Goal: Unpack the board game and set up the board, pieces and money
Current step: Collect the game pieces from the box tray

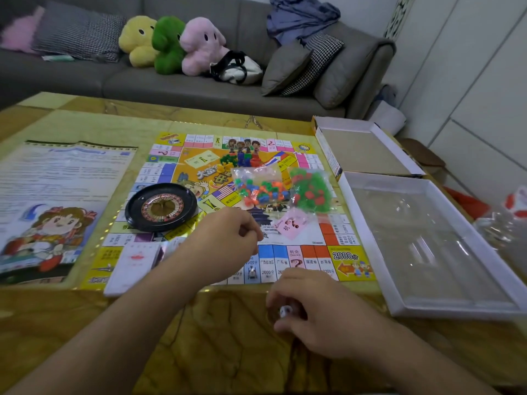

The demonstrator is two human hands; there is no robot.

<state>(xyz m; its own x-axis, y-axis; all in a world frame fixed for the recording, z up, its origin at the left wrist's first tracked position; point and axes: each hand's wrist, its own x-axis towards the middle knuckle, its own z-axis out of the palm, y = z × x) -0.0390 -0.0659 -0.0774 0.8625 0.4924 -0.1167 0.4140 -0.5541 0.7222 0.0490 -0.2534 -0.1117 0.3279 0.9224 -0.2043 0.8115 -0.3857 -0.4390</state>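
The game board (pixel 346 260) lies unfolded on the table. On it sit a black roulette wheel (pixel 161 207), a bag of mixed coloured pieces (pixel 261 189), a bag of green and red pieces (pixel 311 189), a pink card stack (pixel 291 223), standing figure pawns (pixel 243 151) and a white stack of paper (pixel 132 263) at the near left corner. My left hand (pixel 225 240) hovers over the board's near middle, fingers curled; whether it holds anything is hidden. My right hand (pixel 316 312) rests on the table before the board, fingers curled round a small white object (pixel 286 310).
A rules sheet (pixel 62 201) lies left of the board. The open box lid (pixel 368 149) and box base with clear plastic insert (pixel 427 240) stand at the right. Crumpled plastic (pixel 502 223) lies beyond them. A grey sofa (pixel 176 81) with plush toys runs along the back.
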